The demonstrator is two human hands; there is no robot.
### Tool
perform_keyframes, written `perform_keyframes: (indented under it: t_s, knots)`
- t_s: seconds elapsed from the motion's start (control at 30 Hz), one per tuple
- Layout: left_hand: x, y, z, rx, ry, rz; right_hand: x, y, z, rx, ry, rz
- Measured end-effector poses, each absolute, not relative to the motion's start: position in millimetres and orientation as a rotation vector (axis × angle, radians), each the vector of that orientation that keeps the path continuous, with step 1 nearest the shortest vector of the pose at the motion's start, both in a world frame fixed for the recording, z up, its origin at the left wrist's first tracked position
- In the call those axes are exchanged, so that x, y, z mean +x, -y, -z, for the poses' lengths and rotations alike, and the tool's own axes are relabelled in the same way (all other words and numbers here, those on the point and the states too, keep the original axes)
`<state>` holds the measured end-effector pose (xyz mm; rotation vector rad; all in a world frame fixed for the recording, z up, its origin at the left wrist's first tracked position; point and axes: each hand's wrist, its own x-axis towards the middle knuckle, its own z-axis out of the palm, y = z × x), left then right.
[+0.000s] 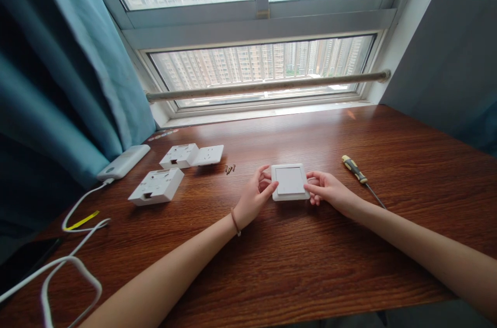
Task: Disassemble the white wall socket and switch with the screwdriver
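Note:
A white square wall switch (289,181) lies face up on the wooden table (295,261). My left hand (253,197) grips its left edge with curled fingers. My right hand (328,189) grips its right edge the same way. Both hands hold the switch between them at the middle of the table. A thin band sits on my left wrist.
A yellow-and-black screwdriver (359,173) lies right of my right hand. Small screws (230,168) lie left of the switch. Two white mounting boxes (157,186) (179,155), a socket plate (209,154), a power bank (124,161) with white cable (73,266) sit at left, beside a blue curtain (66,74).

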<state>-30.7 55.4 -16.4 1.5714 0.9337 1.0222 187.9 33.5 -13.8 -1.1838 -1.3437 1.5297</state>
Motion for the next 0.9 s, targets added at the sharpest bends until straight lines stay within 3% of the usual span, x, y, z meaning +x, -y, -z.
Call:
perform_keyframes:
  t_s: [0.57, 0.9]
  knots:
    - [-30, -45, 6, 1.265, -0.743, -0.816, 183, -24, 12, -1.026, 1.231, -1.700]
    - [-31, -54, 17, 1.198, -0.759, -0.949, 182, -24, 9, -0.915, 1.176, -1.731]
